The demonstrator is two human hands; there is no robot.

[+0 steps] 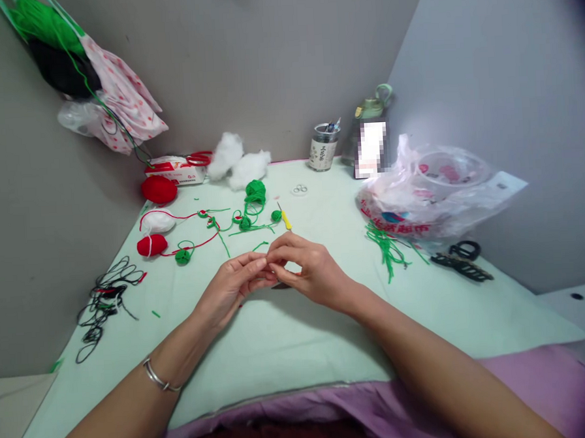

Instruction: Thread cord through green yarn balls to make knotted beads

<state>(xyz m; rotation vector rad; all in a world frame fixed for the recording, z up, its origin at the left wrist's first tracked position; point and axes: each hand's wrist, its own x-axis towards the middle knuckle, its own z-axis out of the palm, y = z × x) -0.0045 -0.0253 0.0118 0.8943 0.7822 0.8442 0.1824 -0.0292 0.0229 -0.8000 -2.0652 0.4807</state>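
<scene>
My left hand (237,279) and my right hand (307,264) meet above the middle of the table, fingertips pinched together. Whatever they pinch is too small or too hidden to name. A dark object (280,286) shows partly below the right fingers. Just beyond the hands lie a yellow-handled crochet hook (285,219), a small green ball (276,216) and a skein of green yarn (255,192). Small green-and-red crocheted pieces (211,222) sit to the left, among loose strands. Nearby is another round green piece (182,256).
Red yarn balls (159,189), black cord (105,297) and white stuffing (245,169) lie left and back. A pen-filled can (322,155), a green bottle (365,110) and a lit phone (371,151) stand behind. A plastic bag (419,199), green yarn ends (386,247) and a hair claw (462,267) are right.
</scene>
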